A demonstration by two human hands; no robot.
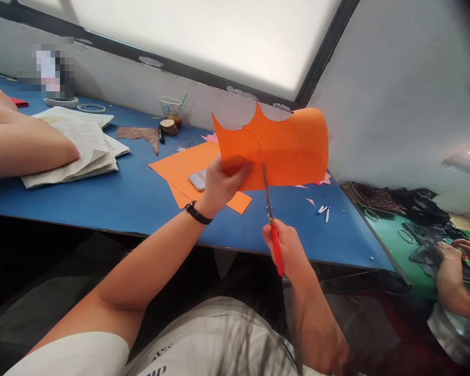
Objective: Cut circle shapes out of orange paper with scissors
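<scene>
My left hand (223, 183) is closed on the lower left part of an orange paper sheet (290, 151), holding it up above the table. Circles are drawn in outline on this sheet, and curved pieces are gone from its upper edge, leaving pointed tips. Red-handled scissors (274, 245) are in my right hand (292, 248), its fingers wrapped round the handles. Their blades point up and meet the sheet's lower edge between two circle outlines. More orange paper (176, 167) lies flat on the table below, with a phone (197, 180) resting on it.
On the blue table (141, 209) stand a plastic cup (175, 112) with a green straw and a wood piece (168, 126). A brown scrap (141, 134) and stacked papers (78, 146) lie left, under another person's arm (27, 138). At right, another person's hands (452, 256) work over a green table (395, 250).
</scene>
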